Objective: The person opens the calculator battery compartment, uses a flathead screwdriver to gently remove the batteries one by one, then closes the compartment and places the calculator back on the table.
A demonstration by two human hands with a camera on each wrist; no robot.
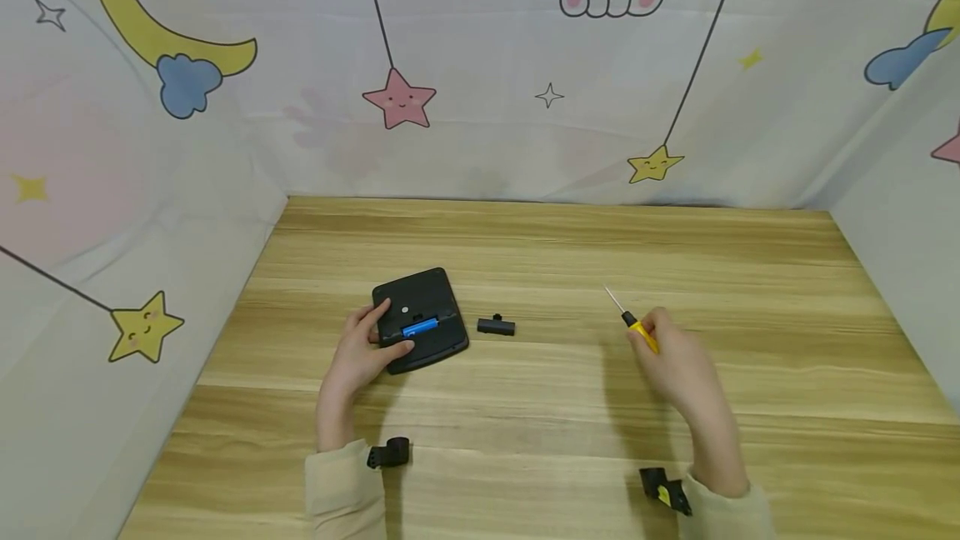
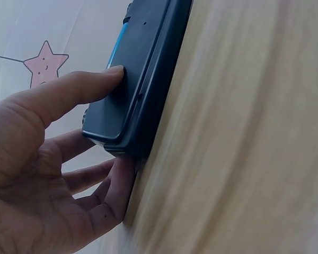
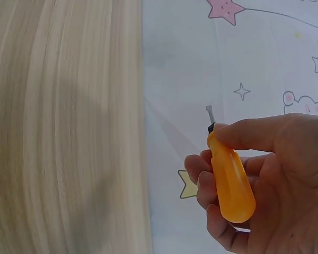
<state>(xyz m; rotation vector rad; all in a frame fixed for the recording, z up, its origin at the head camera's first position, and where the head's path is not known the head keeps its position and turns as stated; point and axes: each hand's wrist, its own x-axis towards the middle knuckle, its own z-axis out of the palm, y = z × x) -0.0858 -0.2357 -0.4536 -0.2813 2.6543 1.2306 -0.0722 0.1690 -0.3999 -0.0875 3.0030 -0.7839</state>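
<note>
Wooden table (image 1: 525, 415): left hand (image 1: 358, 362) grips device (image 1: 426, 297), right hand (image 1: 677, 367) holds screwdriver (image 1: 629, 319) aloft

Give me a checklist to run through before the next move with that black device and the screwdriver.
1. Left grip on the black device: ok, thumb on top.
2. Blue battery in the open compartment: ok.
3. Battery polarity: cannot tell, too small to read.
4. Small black piece, apparently the cover, fitted: not ok, lies apart on the table.
5. Right grip holding the screwdriver: ok.
6. Screwdriver tip at the device: not ok, well clear.
</note>
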